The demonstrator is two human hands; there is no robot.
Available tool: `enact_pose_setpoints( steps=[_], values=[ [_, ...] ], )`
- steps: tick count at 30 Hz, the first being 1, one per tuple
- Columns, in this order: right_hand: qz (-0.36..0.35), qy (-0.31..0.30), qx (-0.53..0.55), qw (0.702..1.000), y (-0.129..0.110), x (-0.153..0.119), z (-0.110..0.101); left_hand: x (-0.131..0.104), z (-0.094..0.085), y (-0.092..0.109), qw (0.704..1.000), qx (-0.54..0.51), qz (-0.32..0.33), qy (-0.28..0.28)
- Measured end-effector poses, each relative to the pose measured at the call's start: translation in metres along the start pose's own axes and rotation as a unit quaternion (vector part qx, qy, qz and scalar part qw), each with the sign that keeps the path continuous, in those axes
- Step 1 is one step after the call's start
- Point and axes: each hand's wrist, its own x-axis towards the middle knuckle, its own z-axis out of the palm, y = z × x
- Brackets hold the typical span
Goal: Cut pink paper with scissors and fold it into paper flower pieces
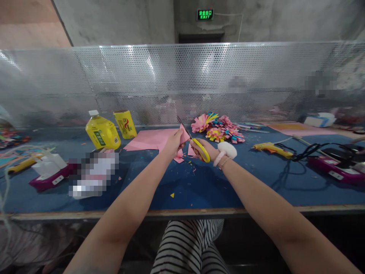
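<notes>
My left hand (176, 141) is closed on a small piece of pink paper (184, 134), raised above the table. Yellow-handled scissors (204, 150) are gripped in my right hand (202, 147), their dark blades pointing up and left beside the pink piece. Whether the blades are cutting into it I cannot tell. Behind my left hand a larger pink sheet (148, 138) lies flat. Small pink and yellow scraps (172, 195) are scattered on the blue tabletop (199, 198) below my hands. Just beyond my right hand sits a pile of pink, yellow and blue paper flowers (218, 127).
A yellow jug (102, 132) and a cut yellow container (125, 125) stand at the left, near a purple power strip (53, 179). Rightward lie a yellow glue gun (273, 149), cables and another purple strip (330, 169). A perforated metal panel (142, 83) borders the back.
</notes>
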Motion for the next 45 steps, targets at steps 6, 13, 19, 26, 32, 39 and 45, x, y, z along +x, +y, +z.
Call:
enact_pose_setpoints(
  steps=[6, 13, 19, 26, 32, 39, 45],
  values=[
    [-0.001, -0.024, 0.037, 0.999, -0.007, -0.003, -0.001, -0.003, 0.004, -0.003, 1.0, -0.001, 0.007, -0.02],
    [0.017, 0.028, 0.002, 0.999, -0.001, 0.005, -0.003, -0.004, 0.006, -0.003, 1.0, 0.009, 0.01, -0.013],
    [-0.011, 0.09, 0.01, 0.996, 0.001, 0.007, -0.004, -0.004, 0.007, -0.001, 0.999, 0.014, 0.033, 0.005],
    [-0.016, -0.006, 0.024, 1.0, -0.001, 0.0, -0.013, 0.001, -0.002, 0.0, 0.998, 0.033, 0.052, 0.025],
    [0.003, -0.036, -0.002, 0.999, -0.003, -0.003, -0.008, 0.001, -0.005, -0.004, 0.997, 0.047, 0.063, 0.018],
    [0.0, -0.055, 0.018, 0.998, -0.002, -0.003, -0.008, -0.002, -0.002, 0.0, 0.997, 0.054, 0.061, -0.002],
    [-0.007, -0.062, 0.039, 0.997, -0.002, -0.003, -0.01, -0.002, 0.0, 0.002, 0.997, 0.044, 0.056, -0.015]
  ],
)
